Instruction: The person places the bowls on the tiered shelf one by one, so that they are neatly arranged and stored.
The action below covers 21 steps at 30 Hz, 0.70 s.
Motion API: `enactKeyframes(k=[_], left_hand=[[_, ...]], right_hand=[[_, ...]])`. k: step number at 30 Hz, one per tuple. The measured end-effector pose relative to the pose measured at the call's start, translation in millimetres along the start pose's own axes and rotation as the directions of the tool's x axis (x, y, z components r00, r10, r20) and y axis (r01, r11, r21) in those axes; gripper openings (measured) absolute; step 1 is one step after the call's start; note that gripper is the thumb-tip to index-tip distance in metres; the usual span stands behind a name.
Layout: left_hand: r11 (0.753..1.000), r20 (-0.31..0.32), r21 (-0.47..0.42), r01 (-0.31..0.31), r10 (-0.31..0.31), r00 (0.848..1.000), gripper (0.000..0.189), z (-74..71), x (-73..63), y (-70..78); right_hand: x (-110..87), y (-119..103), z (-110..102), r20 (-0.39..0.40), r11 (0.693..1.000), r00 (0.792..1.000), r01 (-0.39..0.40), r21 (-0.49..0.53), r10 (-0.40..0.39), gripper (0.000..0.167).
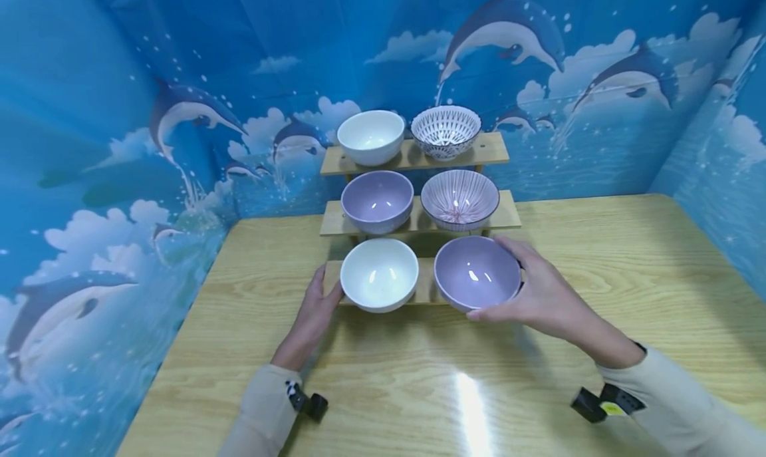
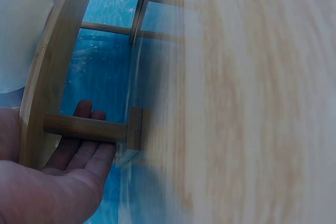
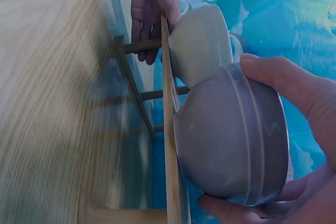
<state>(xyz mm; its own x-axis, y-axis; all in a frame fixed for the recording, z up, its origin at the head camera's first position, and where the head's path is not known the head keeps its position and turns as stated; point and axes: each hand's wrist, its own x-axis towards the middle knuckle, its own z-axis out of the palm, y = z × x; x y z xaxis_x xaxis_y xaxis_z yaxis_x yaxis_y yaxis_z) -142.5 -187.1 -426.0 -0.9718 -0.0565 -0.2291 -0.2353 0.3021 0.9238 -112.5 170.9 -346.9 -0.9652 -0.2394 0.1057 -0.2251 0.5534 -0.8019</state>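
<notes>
My right hand [image 1: 544, 294] holds a plain purple bowl [image 1: 475, 271] by its right side, thumb at the front and fingers round the back. In the right wrist view the purple bowl [image 3: 220, 140] stands upright, its base right at the lowest board. At the left end of that board, my left hand [image 1: 314, 317] grips the wooden tiered rack [image 1: 426, 281]. The left wrist view shows those fingers [image 2: 97, 161] passing under the board around a round post [image 2: 84, 128]. A white bowl [image 1: 378, 274] sits on the same step, between my hands.
On the middle step are another purple bowl [image 1: 377, 201] and a striped bowl [image 1: 459, 201]. The top step bears a white bowl [image 1: 371, 138] and a dark-patterned bowl [image 1: 445, 131]. Beneath is a light wooden table [image 1: 383, 390], with a blue dolphin-print backdrop [image 1: 335, 44] behind.
</notes>
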Motion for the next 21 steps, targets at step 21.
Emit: enactKeyframes(k=[21], left_hand=[[0.999, -0.034, -0.012, 0.037, -0.038, 0.999, 0.089, 0.7, 0.9, 0.8]], right_hand=[[3.6, -3.8, 10.0, 0.024, 1.0, 1.0, 0.016, -0.019, -0.016, 0.127]])
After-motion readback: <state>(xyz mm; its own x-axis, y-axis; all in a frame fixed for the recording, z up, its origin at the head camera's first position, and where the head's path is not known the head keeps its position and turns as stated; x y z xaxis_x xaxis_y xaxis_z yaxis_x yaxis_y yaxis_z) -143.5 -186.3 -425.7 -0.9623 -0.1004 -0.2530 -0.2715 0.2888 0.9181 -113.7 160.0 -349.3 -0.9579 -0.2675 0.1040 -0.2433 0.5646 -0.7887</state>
